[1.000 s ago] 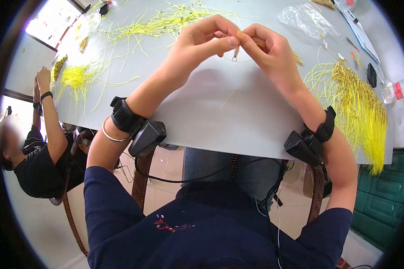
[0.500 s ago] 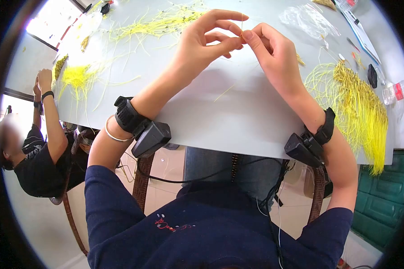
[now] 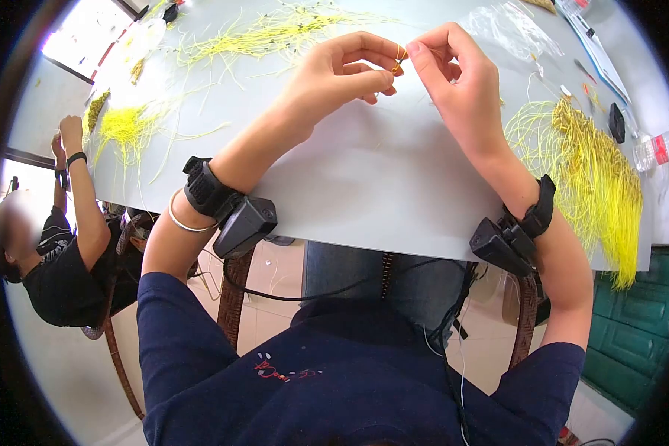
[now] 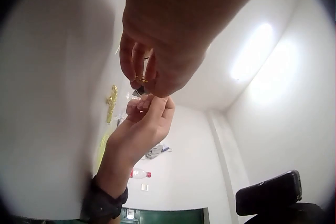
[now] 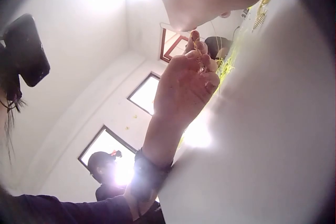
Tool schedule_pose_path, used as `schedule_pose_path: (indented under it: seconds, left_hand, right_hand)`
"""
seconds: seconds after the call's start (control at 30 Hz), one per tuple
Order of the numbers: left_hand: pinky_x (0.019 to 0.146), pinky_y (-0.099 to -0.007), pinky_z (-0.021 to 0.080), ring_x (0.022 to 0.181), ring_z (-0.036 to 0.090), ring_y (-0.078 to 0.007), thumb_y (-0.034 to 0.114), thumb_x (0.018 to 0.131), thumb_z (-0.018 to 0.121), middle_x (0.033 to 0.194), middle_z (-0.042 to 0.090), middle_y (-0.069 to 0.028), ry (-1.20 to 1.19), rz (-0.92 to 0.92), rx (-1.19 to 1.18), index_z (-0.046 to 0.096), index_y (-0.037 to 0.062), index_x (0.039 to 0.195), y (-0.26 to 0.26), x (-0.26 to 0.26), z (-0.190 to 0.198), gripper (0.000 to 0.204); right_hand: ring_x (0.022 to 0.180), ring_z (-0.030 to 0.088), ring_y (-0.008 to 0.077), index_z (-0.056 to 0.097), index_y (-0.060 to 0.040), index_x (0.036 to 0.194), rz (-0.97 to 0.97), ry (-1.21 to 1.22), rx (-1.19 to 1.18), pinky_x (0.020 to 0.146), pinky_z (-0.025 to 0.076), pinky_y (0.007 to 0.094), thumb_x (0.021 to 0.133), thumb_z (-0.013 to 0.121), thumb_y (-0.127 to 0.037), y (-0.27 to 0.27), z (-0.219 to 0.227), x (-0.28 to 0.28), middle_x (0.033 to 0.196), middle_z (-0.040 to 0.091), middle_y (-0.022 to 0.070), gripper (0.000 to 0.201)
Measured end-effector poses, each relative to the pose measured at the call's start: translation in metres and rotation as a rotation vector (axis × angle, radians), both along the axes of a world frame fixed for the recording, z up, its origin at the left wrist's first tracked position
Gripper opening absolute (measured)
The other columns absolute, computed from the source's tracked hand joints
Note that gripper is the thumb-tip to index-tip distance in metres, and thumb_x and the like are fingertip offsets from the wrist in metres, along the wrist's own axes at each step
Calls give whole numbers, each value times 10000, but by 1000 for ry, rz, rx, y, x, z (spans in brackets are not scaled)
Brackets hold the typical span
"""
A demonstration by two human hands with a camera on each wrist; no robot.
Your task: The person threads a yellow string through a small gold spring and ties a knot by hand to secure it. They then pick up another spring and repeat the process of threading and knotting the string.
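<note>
Near the far middle of the table, my left hand [image 3: 334, 78] holds a small gold coil spring [image 4: 142, 80] between curled fingers. A thin yellow line [image 3: 401, 52] loops by its fingertips. My right hand [image 3: 464, 89] is just to the right, thumb and index finger pinched together on the line's end, their tips close to the left fingertips. In the right wrist view, the spring [image 3: 398, 67] shows against the left palm side, partly hidden by fingers.
At the right lies a thick bundle of yellow lines with gold springs [image 3: 595, 178]. More yellow strands [image 3: 260, 37] spread at the back, another pile [image 3: 130, 126] at left. A plastic bag [image 3: 509, 33] and a bottle [image 3: 658, 151] stand around; another person [image 3: 67, 260] sits left.
The spring hung below both hands' fingertips, then was hidden; now it shows in the left fingers. The left fingers spread, then curled in again. The right hand has drawn slightly up and right.
</note>
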State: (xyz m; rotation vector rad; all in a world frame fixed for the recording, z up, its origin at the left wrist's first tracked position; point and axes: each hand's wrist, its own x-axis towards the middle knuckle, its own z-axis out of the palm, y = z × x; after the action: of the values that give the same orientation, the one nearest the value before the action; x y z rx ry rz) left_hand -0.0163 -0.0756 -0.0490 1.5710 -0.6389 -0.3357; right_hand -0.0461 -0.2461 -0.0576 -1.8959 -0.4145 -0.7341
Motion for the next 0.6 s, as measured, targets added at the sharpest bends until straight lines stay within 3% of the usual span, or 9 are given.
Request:
schedule_pose_path:
  seconds: [0.2, 0.3, 0.37, 0.47, 0.6]
  left_hand:
    - [724, -243, 469, 774, 568, -103, 162, 816, 586, 856, 588, -30, 26, 22, -5, 574, 44, 1034, -1, 2, -5, 247]
    - [723, -237, 466, 761, 542, -83, 161, 837, 567, 802, 554, -4, 48, 14, -55, 570, 64, 981, 0, 2, -3, 174]
    - [722, -231, 463, 762, 527, -72, 159, 848, 557, 788, 535, 7, 79, 7, -91, 565, 78, 947, 2, 3, -3, 128]
    - [721, -218, 450, 776, 498, -57, 153, 869, 534, 805, 512, 19, 289, -155, -255, 538, 107, 894, 5, 7, -5, 52]
    - [732, -218, 437, 791, 491, -57, 146, 887, 509, 840, 509, 33, 333, -239, -298, 524, 131, 905, 6, 7, -4, 27]
  right_hand:
    - [522, 521, 89, 550, -24, 759, 1, 15, -34, 494, 406, 217, 804, 596, -98, 1, 0, -1, 609, 591, 39, 98]
    - [475, 469, 67, 571, -33, 783, -3, 51, -26, 453, 369, 204, 830, 569, -118, 0, 2, -3, 601, 581, 28, 97]
    - [448, 411, 38, 603, -46, 840, 181, 318, 224, 417, 318, 191, 862, 531, -134, -3, 6, -5, 592, 570, 6, 116]
    - [473, 403, 19, 618, -48, 894, 329, 406, 224, 421, 293, 177, 882, 507, -151, -2, 4, -3, 638, 581, -2, 153]
    - [547, 439, 10, 617, -24, 911, 406, 225, 256, 471, 312, 158, 851, 576, -155, 6, -8, 3, 748, 602, 2, 149]
